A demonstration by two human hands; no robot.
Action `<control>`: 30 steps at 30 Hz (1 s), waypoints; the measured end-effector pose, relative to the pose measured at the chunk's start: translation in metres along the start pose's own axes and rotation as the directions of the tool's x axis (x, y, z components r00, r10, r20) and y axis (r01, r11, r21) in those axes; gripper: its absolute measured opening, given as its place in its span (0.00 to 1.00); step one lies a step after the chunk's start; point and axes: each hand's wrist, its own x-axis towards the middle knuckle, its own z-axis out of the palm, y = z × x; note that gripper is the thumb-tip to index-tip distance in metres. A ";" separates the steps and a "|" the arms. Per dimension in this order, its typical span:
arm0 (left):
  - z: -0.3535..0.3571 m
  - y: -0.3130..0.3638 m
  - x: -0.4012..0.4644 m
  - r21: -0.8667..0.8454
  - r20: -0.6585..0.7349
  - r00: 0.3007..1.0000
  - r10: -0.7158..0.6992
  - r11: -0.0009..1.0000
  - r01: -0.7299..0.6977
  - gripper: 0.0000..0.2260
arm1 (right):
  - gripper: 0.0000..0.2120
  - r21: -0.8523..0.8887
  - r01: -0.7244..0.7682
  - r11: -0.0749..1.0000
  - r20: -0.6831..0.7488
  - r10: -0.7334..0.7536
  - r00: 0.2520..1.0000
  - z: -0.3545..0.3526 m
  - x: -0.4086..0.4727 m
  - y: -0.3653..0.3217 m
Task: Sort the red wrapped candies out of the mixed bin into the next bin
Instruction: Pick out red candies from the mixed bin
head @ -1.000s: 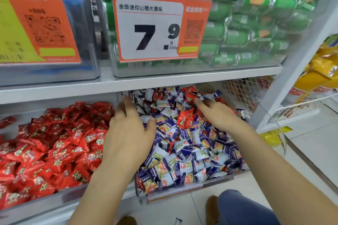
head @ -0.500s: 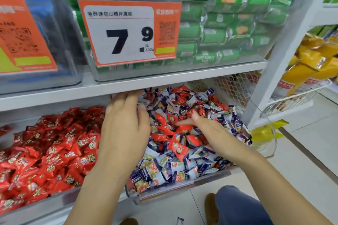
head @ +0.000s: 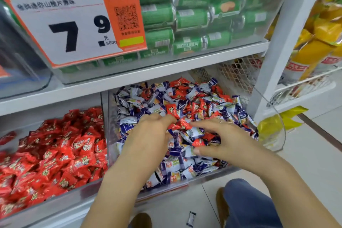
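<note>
Both hands are over the mixed bin (head: 218, 174), a clear bin w/ purple-white candies (head: 192, 133) and red wrapped candies (head: 172, 110) jumbled together.

Left hand (head: 148, 135) is palm down over the bin's left-centre, fingers curled forward; fingertips meet a red candy (head: 182, 126) lying on top of the pile near the bin's middle. Looks like a pinch on its left end, but can't tell for sure, since the fingers hide the contact.

Right hand (head: 222, 139) is right of that candy, fingers spread and loosely bent. Index tip reaches the same red candy from the right; thumb sits lower, toward the bin's front. Nothing clearly gripped; whether it holds the candy can't be told.

More reds are scattered through the mixed bin, mostly toward its back and centre; another one (head: 199, 142) lies just under the right palm area.

Next bin (head: 55, 207) sits touching the mixed bin's left wall, full of red candies only.

Above the mixed bin: white shelf (head: 166, 68) carrying a clear box of green rolls (head: 194, 18) w/ an orange price tag (head: 74, 27) reading 7.9. Right of the mixed bin: white post, then yellow packs (head: 314, 42). In front of the bin, on the floor (head: 314, 153), one stray purple-white candy (head: 191, 219), and the person's knee in blue trousers (head: 246, 205).
</note>
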 end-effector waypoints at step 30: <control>-0.002 0.014 0.015 -0.103 -0.185 0.952 -0.243 0.968 0.227 0.18 | 0.25 -0.133 -0.209 0.969 -0.197 0.181 0.964 0.002 0.006 0.003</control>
